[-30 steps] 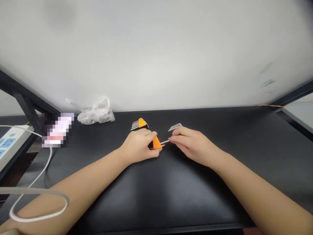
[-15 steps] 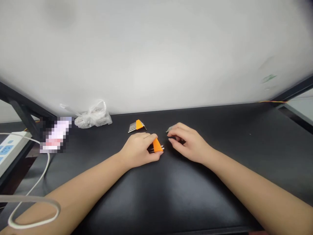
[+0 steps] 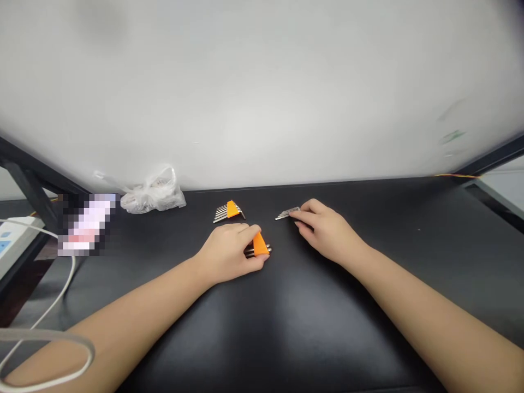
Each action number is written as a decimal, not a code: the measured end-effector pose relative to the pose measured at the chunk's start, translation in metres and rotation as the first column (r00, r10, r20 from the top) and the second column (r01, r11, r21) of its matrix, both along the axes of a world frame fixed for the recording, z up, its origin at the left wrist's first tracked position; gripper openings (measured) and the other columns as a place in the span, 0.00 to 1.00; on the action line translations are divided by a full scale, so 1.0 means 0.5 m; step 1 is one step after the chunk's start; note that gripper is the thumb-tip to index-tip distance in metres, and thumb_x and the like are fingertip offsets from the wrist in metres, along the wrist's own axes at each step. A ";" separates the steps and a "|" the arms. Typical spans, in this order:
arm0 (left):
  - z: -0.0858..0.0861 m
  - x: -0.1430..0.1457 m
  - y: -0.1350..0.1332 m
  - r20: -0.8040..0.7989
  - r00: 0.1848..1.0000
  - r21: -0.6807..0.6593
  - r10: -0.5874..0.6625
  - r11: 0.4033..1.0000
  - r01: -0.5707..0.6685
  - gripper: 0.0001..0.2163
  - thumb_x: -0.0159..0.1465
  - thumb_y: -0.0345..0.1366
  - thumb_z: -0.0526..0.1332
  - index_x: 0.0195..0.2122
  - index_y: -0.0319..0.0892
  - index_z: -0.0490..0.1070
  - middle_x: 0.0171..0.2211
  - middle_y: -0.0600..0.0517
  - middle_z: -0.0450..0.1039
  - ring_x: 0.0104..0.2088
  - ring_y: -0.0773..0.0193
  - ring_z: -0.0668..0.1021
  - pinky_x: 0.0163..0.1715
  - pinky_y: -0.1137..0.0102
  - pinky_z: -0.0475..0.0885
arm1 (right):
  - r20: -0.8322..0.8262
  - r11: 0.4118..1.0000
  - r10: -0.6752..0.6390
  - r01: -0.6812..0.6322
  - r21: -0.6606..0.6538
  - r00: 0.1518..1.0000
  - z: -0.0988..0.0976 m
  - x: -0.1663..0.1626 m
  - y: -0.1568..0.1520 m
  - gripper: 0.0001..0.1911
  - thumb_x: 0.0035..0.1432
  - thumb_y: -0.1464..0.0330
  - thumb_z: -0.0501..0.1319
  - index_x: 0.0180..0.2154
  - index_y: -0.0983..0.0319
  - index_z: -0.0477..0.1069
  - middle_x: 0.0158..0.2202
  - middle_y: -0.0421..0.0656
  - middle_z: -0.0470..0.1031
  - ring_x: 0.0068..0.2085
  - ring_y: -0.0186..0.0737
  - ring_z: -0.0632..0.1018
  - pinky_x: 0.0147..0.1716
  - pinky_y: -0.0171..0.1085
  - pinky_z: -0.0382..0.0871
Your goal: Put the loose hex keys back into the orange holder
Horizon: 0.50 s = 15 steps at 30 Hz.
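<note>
My left hand (image 3: 229, 252) is closed around an orange hex key holder (image 3: 259, 244). Metal key ends stick out of it on both sides, and my palm and fingers hide part of them. Over to the right, a few loose hex keys (image 3: 286, 213) lie together on the black table. My right hand (image 3: 325, 229) reaches over their right end with the fingertips at the keys and the thumb apart; whether a finger presses on them I cannot tell. Beyond my left hand lies a second orange hex key holder (image 3: 233, 208), filled with several keys.
A clear plastic bag (image 3: 154, 197) with something inside stands against the wall at the back left. Beside it is a pixelated phone-like object (image 3: 90, 224). A white power strip (image 3: 14, 240) and a white cable (image 3: 70, 284) occupy the left side. Dark metal frame bars (image 3: 35, 191) flank the table.
My right hand has shifted right and a little back, so more of the loose hex keys shows. My left hand keeps its hold on the orange holder. The view has moved slightly.
</note>
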<state>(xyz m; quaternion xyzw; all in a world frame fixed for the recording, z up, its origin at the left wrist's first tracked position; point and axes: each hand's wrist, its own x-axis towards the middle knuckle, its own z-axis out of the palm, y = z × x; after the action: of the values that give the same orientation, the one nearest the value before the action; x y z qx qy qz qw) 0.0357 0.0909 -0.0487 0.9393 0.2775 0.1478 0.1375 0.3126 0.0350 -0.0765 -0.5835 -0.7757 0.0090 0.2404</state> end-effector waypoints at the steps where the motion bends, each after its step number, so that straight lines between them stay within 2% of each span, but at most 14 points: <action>1: 0.000 0.000 0.000 -0.003 1.000 -0.001 0.001 1.000 -0.001 0.10 0.63 0.44 0.64 0.37 0.44 0.67 0.27 0.56 0.68 0.28 0.65 0.71 0.30 0.70 0.66 | 0.005 1.000 0.002 -0.002 0.001 1.000 0.002 0.000 0.000 0.14 0.68 0.71 0.57 0.51 0.58 0.77 0.44 0.47 0.73 0.39 0.41 0.77 0.39 0.42 0.73; 4: 0.001 0.001 0.001 -0.010 1.000 -0.004 0.005 1.000 -0.005 0.11 0.62 0.45 0.65 0.38 0.45 0.68 0.28 0.56 0.68 0.29 0.65 0.71 0.31 0.70 0.67 | 0.070 1.000 0.009 -0.007 -0.021 0.998 0.015 -0.004 -0.003 0.10 0.67 0.72 0.57 0.42 0.59 0.78 0.41 0.46 0.73 0.37 0.40 0.76 0.36 0.39 0.70; 6: 0.001 0.000 0.002 -0.011 1.000 0.001 0.002 1.000 -0.002 0.10 0.62 0.44 0.65 0.38 0.45 0.68 0.28 0.55 0.68 0.29 0.65 0.72 0.30 0.70 0.67 | 0.132 0.997 -0.008 0.017 -0.069 0.991 0.028 -0.010 -0.011 0.08 0.64 0.73 0.57 0.36 0.61 0.75 0.38 0.45 0.73 0.32 0.38 0.74 0.33 0.38 0.68; 10: 0.000 -0.002 0.004 -0.002 1.000 0.016 -0.013 1.000 0.013 0.10 0.63 0.44 0.65 0.40 0.45 0.69 0.28 0.55 0.69 0.29 0.64 0.72 0.30 0.70 0.67 | 0.150 0.979 -0.025 0.055 -0.194 0.988 0.048 -0.024 -0.029 0.04 0.58 0.74 0.60 0.32 0.60 0.68 0.34 0.42 0.71 0.25 0.34 0.68 0.26 0.36 0.61; 12: -0.002 -0.003 0.005 -0.008 0.999 0.017 -0.033 0.999 0.033 0.11 0.63 0.44 0.65 0.41 0.45 0.69 0.28 0.55 0.69 0.29 0.64 0.73 0.31 0.70 0.67 | 0.120 0.975 0.025 0.002 -0.220 0.992 0.051 -0.030 -0.034 0.05 0.57 0.75 0.60 0.32 0.60 0.67 0.34 0.41 0.71 0.27 0.34 0.69 0.26 0.36 0.61; 15: -0.005 -0.003 0.005 -0.015 0.999 0.021 -0.049 0.999 0.049 0.11 0.64 0.44 0.64 0.42 0.45 0.69 0.29 0.55 0.70 0.30 0.64 0.73 0.32 0.69 0.67 | 0.039 0.960 0.162 -0.148 -0.237 0.986 0.048 -0.040 -0.037 0.04 0.61 0.74 0.58 0.36 0.59 0.68 0.35 0.41 0.72 0.30 0.35 0.72 0.29 0.35 0.64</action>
<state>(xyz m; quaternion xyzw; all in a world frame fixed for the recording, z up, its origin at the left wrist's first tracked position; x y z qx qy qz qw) 0.0343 0.0933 -0.0511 0.9482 0.2539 0.1407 0.1289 0.2928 0.0167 -0.0523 -0.5451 -0.8192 0.1022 0.1462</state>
